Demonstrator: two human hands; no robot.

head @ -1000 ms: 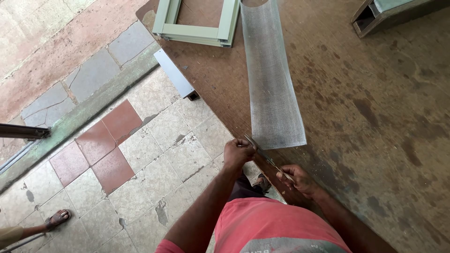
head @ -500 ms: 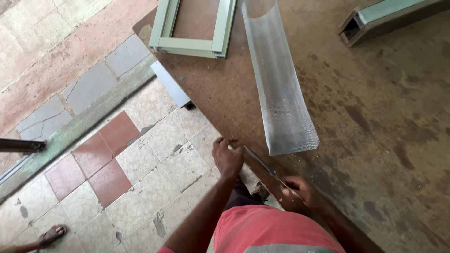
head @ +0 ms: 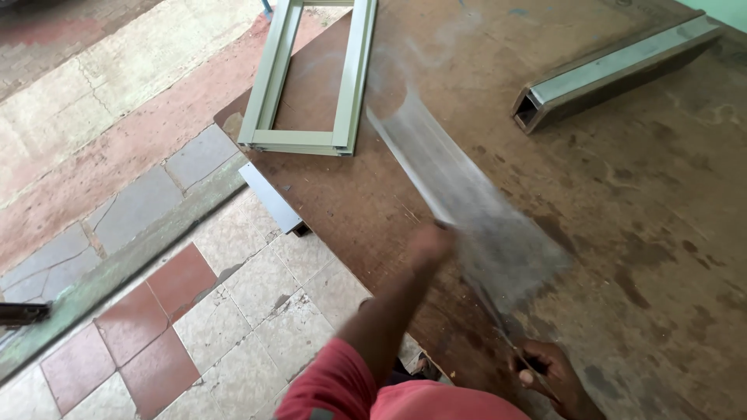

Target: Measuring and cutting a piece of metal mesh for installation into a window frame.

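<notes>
At the far left of the frame a tiled floor (head: 233, 311) lay below the counter (head: 638, 233), whose edge ran diagonally from upper left to lower centre. A pale green frame (head: 311, 85) was set flat on the counter at upper centre-left, with one corner reaching the counter edge. Just below it a short grey bar (head: 271, 198) jutted out past the edge over the floor.

At centre the left hand (head: 430, 247) was seen blurred, closed on the near left edge of a mesh strip (head: 467, 194). The strip, also blurred, ran from the frame's right side down toward lower centre and seemed partly lifted off the counter. At lower right the right hand (head: 548, 373) was wrapped around a dark handle of a thin tool (head: 498, 327), whose blade pointed up toward the strip's near end; the tool's kind could not be told. A hollow box section (head: 615, 70) lay well apart at upper right.

It was judged that the loose strip could slip or crease while being swung, that its cut edge could nick the left hand, and that the blade could catch it. The overhanging bar could be knocked to the floor.
</notes>
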